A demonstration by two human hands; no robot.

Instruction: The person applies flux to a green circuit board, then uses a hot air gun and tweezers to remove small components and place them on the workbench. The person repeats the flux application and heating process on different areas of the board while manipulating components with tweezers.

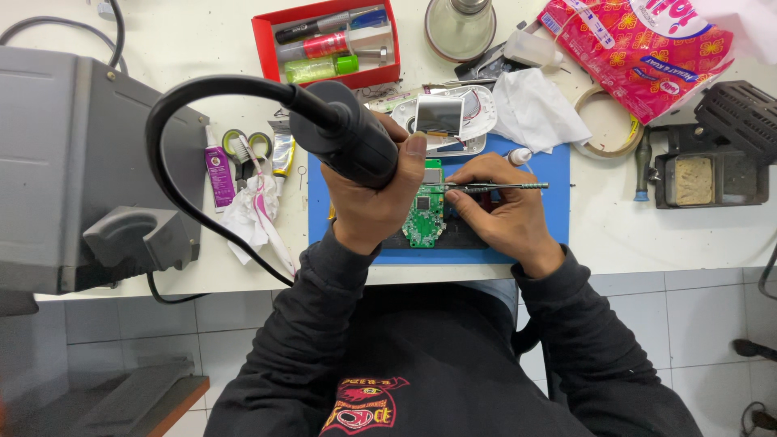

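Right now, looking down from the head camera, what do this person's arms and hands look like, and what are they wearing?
Both hands are bare, with no gloves, rings or watch visible: the left hand and the right hand. Both arms wear long, dark, near-black sleeves ending in ribbed cuffs at the wrists. They belong to a dark sweatshirt with a red and yellow printed emblem on the chest.

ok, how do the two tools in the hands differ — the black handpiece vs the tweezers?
The black handpiece in the left hand is thick, round and trails a black hose; the tweezers in the right hand are thin, metallic and have no cord. The handpiece stands steeply over the green circuit board, wrapped in a full fist; the tweezers lie nearly level, pinched by fingertips. Both aim at the same board on the blue mat.
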